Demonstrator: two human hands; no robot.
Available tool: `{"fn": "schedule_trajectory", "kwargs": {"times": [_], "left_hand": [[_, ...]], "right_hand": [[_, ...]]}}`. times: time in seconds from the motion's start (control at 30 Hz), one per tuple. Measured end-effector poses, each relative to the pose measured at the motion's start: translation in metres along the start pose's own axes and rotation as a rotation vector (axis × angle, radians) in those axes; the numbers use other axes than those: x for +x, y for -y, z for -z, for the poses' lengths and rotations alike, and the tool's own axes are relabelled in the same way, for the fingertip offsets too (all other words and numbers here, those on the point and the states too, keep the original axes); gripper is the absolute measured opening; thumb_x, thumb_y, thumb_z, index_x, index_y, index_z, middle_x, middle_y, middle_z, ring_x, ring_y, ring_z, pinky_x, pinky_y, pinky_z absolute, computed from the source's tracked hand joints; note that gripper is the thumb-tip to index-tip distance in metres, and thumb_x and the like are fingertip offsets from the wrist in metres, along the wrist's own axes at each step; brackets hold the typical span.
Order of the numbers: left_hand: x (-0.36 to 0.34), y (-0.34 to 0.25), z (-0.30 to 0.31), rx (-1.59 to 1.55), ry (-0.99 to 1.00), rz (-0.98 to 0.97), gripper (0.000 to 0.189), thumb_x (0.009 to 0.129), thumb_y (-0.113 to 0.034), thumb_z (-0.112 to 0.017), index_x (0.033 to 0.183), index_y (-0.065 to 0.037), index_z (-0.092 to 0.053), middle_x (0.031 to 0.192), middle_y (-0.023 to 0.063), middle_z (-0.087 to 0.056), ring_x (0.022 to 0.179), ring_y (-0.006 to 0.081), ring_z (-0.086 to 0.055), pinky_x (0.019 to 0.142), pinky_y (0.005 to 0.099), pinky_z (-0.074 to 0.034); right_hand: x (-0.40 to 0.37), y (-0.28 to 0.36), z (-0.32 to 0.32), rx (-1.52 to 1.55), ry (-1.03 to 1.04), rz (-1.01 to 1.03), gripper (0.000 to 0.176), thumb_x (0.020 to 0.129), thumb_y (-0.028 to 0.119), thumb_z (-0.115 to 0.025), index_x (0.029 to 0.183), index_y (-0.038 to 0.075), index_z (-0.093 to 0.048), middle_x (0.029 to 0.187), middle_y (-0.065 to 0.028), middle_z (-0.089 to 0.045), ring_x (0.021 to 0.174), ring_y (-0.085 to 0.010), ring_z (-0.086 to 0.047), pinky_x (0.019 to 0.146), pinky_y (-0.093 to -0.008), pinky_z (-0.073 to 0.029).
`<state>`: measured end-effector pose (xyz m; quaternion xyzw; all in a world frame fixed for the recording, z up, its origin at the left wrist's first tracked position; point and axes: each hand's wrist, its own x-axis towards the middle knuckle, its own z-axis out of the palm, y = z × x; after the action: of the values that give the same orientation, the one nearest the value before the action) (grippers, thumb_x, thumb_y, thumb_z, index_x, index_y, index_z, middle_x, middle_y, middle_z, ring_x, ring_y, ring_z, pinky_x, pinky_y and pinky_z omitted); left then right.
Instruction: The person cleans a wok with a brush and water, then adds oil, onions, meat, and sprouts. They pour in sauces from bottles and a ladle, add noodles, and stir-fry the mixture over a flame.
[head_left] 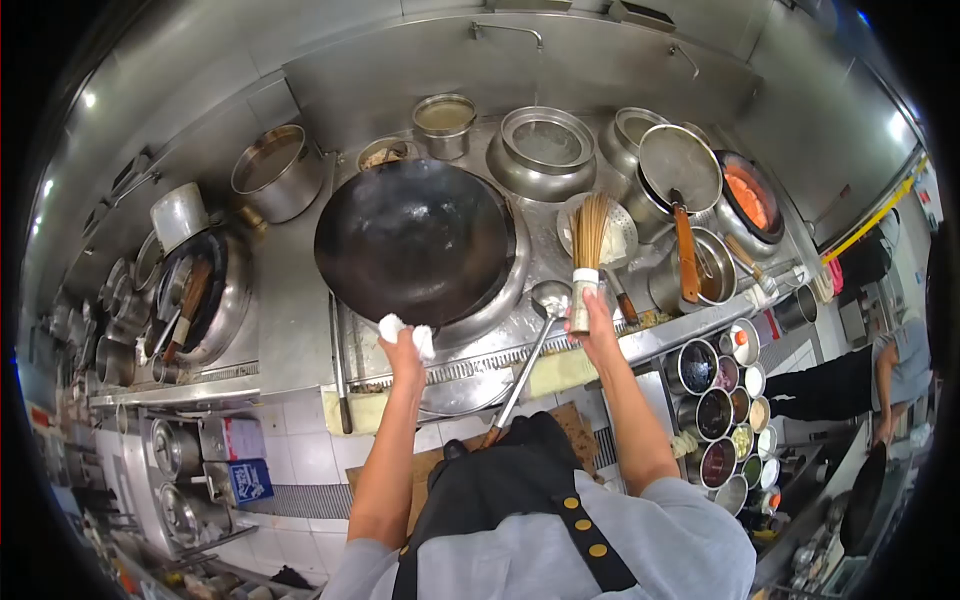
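Note:
My left hand (403, 360) is closed round a folded white cloth (424, 344) at the near left rim of a large black wok (415, 240). The cloth hides whatever part of the wok lies under it. Inside, the wok looks dark and shiny, with no food visible. My right hand (599, 325) grips the white-wrapped handle of a bamboo wok brush (590, 230), its bristles pointing away from me over a perforated skimmer (622, 236). Between my hands a long-handled ladle (550, 299) rests on the stove, its handle slanting toward me.
Behind the wok stand several metal pots (445, 117), under wall taps (508, 29). A wooden-handled strainer (681, 170) lies across a pot at right. Seasoning containers (716, 412) crowd the lower right. Another person (900, 365) holds a pan at far right. A second wok (190, 300) sits left.

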<state>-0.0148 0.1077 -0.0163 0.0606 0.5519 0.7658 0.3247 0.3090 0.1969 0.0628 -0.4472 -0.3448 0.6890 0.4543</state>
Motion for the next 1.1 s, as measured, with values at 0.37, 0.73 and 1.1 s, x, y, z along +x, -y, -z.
{"fn": "schedule_trajectory", "kwargs": {"times": [0.37, 0.73, 1.1], "left_hand": [[0.007, 0.015, 0.010, 0.102, 0.316, 0.405, 0.041, 0.096, -0.049, -0.046, 0.114, -0.013, -0.053, 0.095, 0.0025, -0.062, 0.082, 0.0161, -0.061, 0.067, 0.0331, -0.050], [-0.093, -0.063, 0.073, -0.063, 0.484, 0.662, 0.043, 0.094, -0.049, -0.048, 0.118, -0.013, -0.053, 0.100, 0.0062, -0.064, 0.079, 0.0226, -0.063, 0.054, 0.0378, -0.048], [-0.170, -0.028, 0.107, 0.305, 0.989, 1.037, 0.055, 0.092, -0.054, -0.044, 0.128, -0.012, -0.047, 0.103, 0.0093, -0.063, 0.076, 0.0262, -0.060, 0.050, 0.0365, -0.044]], "right_hand": [[-0.064, -0.037, 0.047, -0.188, -0.021, 0.026, 0.040, 0.095, 0.029, -0.053, 0.128, 0.013, -0.036, 0.079, -0.0066, -0.056, 0.050, -0.0162, -0.057, 0.037, -0.0277, -0.043], [-0.007, -0.075, -0.049, -0.035, -0.083, -0.137, 0.045, 0.091, 0.037, -0.059, 0.120, 0.010, -0.038, 0.087, -0.0102, -0.056, 0.061, -0.0195, -0.062, 0.044, -0.0319, -0.050], [-0.257, -0.114, 0.073, 0.077, -0.387, 0.103, 0.036, 0.077, 0.016, -0.073, 0.102, 0.007, -0.048, 0.078, -0.0039, -0.058, 0.066, -0.0128, -0.059, 0.062, -0.0298, -0.049]]}}
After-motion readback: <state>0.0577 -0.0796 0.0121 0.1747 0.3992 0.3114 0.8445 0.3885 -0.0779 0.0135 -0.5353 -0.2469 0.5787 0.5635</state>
